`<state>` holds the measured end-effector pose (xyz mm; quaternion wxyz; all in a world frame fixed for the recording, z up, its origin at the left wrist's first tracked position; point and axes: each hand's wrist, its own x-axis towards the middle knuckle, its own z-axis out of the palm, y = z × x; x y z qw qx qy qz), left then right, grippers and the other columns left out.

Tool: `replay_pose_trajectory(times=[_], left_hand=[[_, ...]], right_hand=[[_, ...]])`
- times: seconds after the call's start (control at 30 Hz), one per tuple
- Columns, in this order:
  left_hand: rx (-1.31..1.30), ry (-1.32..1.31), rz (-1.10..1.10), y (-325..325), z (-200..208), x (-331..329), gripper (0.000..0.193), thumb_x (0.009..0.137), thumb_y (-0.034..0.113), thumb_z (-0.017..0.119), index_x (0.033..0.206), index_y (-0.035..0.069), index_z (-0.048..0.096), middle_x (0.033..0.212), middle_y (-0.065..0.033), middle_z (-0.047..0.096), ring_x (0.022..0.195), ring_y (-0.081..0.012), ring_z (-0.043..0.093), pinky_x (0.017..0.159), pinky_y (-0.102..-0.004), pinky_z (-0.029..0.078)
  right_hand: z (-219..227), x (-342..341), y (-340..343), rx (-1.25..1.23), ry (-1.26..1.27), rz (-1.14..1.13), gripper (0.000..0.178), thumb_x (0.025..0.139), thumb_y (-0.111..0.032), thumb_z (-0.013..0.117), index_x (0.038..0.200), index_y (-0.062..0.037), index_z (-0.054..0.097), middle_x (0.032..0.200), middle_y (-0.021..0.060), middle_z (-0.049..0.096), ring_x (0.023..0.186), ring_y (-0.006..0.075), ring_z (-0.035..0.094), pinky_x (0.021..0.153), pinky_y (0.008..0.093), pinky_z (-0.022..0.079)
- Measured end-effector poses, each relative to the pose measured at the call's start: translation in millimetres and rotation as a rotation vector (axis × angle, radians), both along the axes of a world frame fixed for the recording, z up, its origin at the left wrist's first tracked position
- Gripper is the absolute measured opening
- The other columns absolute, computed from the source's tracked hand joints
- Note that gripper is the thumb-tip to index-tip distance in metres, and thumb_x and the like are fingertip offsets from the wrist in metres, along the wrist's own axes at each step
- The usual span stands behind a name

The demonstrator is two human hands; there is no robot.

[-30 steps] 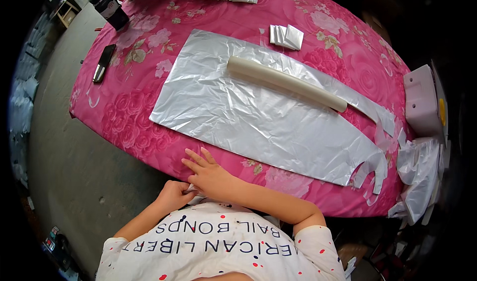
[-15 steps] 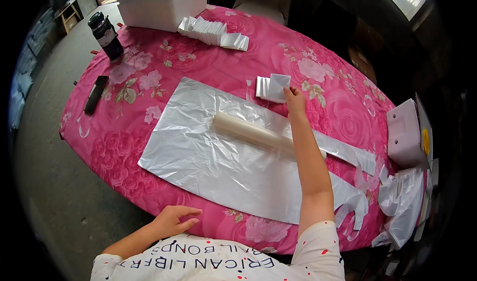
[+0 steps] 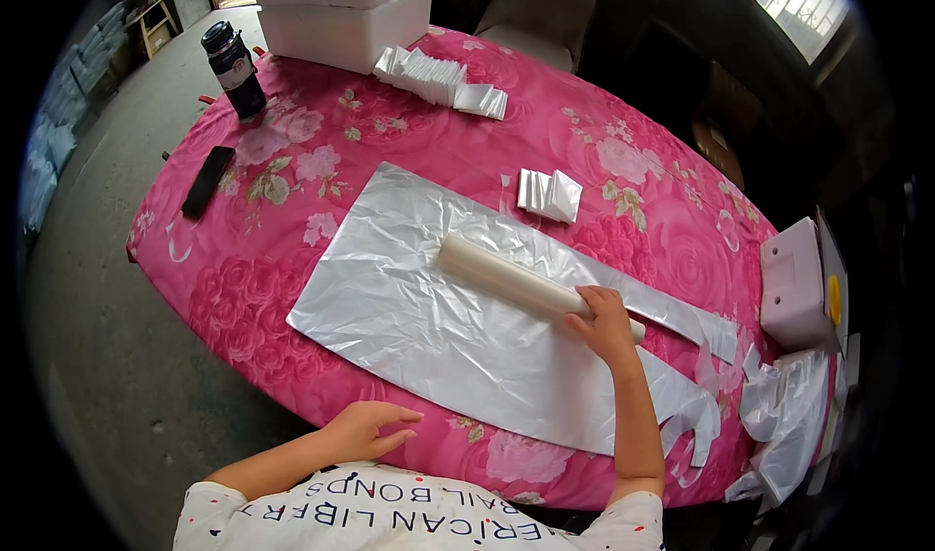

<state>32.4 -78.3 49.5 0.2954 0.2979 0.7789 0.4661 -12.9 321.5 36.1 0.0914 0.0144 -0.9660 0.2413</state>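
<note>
A flat white plastic apron point(image 3: 390, 288), or a layered stack of them, lies spread on the table, creased, with its strap ends toward the right. Across it rests a smooth whitish tube point(image 3: 497, 271), slanting down to the right. My right hand point(image 3: 606, 325) is on the tube near its right end, fingers over the far side and thumb on the near side. My left hand point(image 3: 368, 431) is at the table's near edge, empty, with thumb and fingers apart. Beyond the apron sits a small pile of folded white plastic packets point(image 3: 551, 196).
A pink floral tablecloth point(image 3: 672, 230) covers the table. A longer row of folded packets point(image 3: 429, 76) lies by white foam boxes point(image 3: 341, 35) at the back. At left are a dark bottle point(image 3: 234, 72) and a black case point(image 3: 207, 183). A white bin point(image 3: 794, 278) and crumpled plastic point(image 3: 784, 410) are at right.
My right hand has left the small pile of folded packets and come back nearer, onto the tube. The packet it was touching now lies on the pile. My left hand remains near the table's edge.
</note>
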Motion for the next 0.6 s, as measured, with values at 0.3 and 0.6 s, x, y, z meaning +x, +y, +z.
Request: replay_pose_trajectory(times=[0.3,0.6], left_hand=[[0.048,0.372,-0.239,106.2,-15.9,-11.3,0.053,0.081,0.022,0.062,0.127,0.002,0.045,0.133,-0.0201,0.043,0.116,-0.0354,0.047,0.096,-0.0384,0.040],[-0.031,0.665,-0.271,180.0,-29.6,8.6,0.077,0.081,0.038,0.060,0.138,-0.002,0.025,0.144,-0.0292,0.011,0.134,-0.0407,0.018,0.108,-0.0432,0.023]], right_hand=[[3.9,128.7,-72.4,-0.215,-0.191,-0.378,0.052,0.080,-0.031,0.064,0.118,0.0020,0.053,0.106,0.0186,0.053,0.102,0.0337,0.048,0.088,0.0412,0.039],[-41.0,173.5,-3.9,0.228,-0.039,-0.496,0.057,0.086,-0.032,0.053,0.131,-0.0004,0.041,0.141,0.0211,0.031,0.130,0.0372,0.028,0.105,0.0446,0.023]])
